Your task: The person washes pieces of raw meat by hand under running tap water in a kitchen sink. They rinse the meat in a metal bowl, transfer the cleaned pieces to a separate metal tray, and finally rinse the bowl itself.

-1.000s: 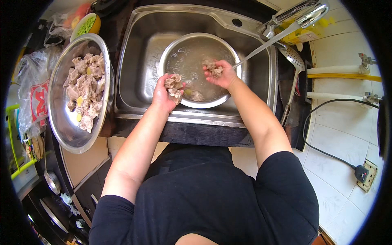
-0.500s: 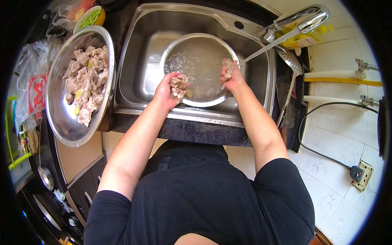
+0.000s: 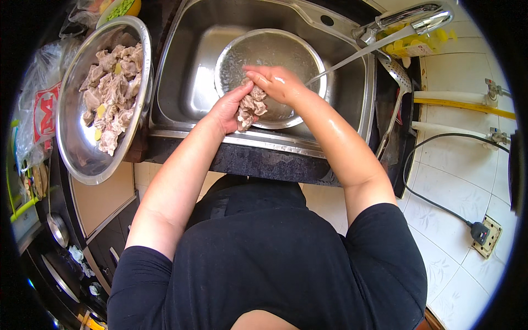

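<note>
My left hand [image 3: 228, 110] is closed around several pieces of pale cooked meat [image 3: 252, 104] at the near rim of a round metal basin [image 3: 322, 94]. My right hand [image 3: 276, 85] lies over the same meat, its fingers reaching across the left fingertips, so both hands clasp the pieces together. The right palm and thumb are hidden. The basin holds cloudy water [image 3: 283, 55] and sits in a steel sink [image 3: 192, 38]. From the faucet [image 3: 423, 19], a stream runs into the basin's right side.
Left of the sink stands a large steel bowl [image 3: 69, 129] of meat chunks and yellow slices. Behind it is a yellow bowl [image 3: 133, 7] with chopped green pieces. A slotted spatula [image 3: 397, 77] lies right of the sink. A plastic bag [image 3: 41, 104] rests at far left.
My right hand has swung left from the water stream to meet my left hand, and the meat from both now sits together. The view has shifted slightly.
</note>
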The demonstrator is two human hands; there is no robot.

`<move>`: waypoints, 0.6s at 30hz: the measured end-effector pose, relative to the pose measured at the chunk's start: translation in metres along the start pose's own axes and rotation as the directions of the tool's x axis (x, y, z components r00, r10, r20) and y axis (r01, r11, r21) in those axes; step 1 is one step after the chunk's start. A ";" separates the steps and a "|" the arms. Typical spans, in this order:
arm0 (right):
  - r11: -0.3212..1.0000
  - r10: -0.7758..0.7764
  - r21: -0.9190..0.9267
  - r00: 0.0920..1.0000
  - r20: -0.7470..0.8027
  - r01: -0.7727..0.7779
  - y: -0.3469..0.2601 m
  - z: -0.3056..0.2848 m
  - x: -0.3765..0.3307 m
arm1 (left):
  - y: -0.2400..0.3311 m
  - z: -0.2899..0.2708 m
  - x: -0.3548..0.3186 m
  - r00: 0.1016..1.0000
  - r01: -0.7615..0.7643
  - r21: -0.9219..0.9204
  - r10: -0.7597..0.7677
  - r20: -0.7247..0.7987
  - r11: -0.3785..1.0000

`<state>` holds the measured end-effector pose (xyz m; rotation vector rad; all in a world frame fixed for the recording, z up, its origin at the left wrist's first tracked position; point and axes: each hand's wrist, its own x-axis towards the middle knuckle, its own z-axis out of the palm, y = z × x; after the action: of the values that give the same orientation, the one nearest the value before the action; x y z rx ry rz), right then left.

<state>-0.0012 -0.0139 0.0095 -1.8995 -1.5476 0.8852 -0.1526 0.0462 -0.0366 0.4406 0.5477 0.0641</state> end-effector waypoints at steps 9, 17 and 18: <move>0.257 0.610 0.924 0.789 0.072 -0.283 0.098 -0.011 -0.019 | 0.008 0.000 0.000 0.941 -0.218 -0.147 0.167 -0.294 0.965; 0.785 0.493 0.491 0.860 -0.127 -0.378 0.057 0.012 -0.011 | 0.009 0.009 -0.005 0.994 -0.105 -0.182 0.104 -0.018 0.978; 0.854 0.407 0.416 0.899 -0.163 -0.311 0.038 0.019 -0.008 | 0.008 0.010 -0.006 0.995 -0.100 -0.182 0.102 0.003 0.978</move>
<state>0.0071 -0.0299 -0.0303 -1.9449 -0.8066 0.9787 -0.1524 0.0491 -0.0228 0.2900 0.5022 0.2071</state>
